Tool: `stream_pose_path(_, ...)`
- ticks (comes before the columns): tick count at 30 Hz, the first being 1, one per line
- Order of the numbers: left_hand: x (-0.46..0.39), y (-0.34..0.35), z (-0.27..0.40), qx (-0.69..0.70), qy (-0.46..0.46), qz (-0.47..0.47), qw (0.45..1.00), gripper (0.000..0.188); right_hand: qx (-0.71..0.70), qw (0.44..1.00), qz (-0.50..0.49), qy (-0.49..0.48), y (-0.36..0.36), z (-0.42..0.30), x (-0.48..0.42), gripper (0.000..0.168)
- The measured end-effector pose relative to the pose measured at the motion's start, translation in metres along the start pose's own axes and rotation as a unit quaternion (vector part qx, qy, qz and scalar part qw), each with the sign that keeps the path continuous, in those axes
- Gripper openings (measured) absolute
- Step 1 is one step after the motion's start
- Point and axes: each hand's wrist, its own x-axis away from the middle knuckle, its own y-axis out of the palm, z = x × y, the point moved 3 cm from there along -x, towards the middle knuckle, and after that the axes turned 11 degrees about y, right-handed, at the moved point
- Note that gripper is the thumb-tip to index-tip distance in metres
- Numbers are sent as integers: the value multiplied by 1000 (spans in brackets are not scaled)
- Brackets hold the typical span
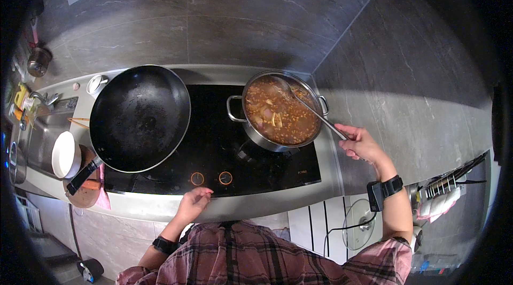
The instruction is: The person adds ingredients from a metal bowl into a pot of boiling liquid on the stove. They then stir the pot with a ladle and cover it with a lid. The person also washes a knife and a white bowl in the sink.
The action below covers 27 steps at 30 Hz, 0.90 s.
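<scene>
My right hand (360,144) grips the handle of a metal ladle (316,112), whose bowl dips into the soup near the far side of the pot. The steel pot (262,140) has two loop handles and stands at the right of a black glass cooktop (216,124). Its brown soup (280,112) holds bean-like bits and several pale pieces. My left hand (195,200) is loosely curled at the cooktop's front edge, just below two orange-ringed controls (211,178). Nothing shows between its fingers. Left of the pot sits a large black frying pan (140,118), with no food in it.
The pan's handle (85,174) juts over a round cutting board (82,200) with a piece of carrot (91,184). A white bowl (66,154) stands beside the sink (44,136). A glass lid (358,229) lies lower right, near a dark cable (340,229). Tiled walls (400,96) enclose the back and right.
</scene>
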Motion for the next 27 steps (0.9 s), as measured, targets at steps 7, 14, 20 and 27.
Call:
stream_pose_path(7, -9, 4, 4, -8, 2, -28, 1000, 17, -106, 991, -48, 62, 6, 12, 14, 51)
stream_pose_path(14, -13, 8, 2, 4, -1, -44, 999, 16, -219, 959, -145, 106, 23, 28, 11, 47)
stream_pose_path(20, -11, 6, 5, 5, 1, -38, 999, 15, -365, 903, -199, 111, 39, 39, -4, 45)
stream_pose_path(27, -11, 3, 0, -3, 1, -33, 999, 16, -441, 865, -220, 93, 51, 48, 7, 44)
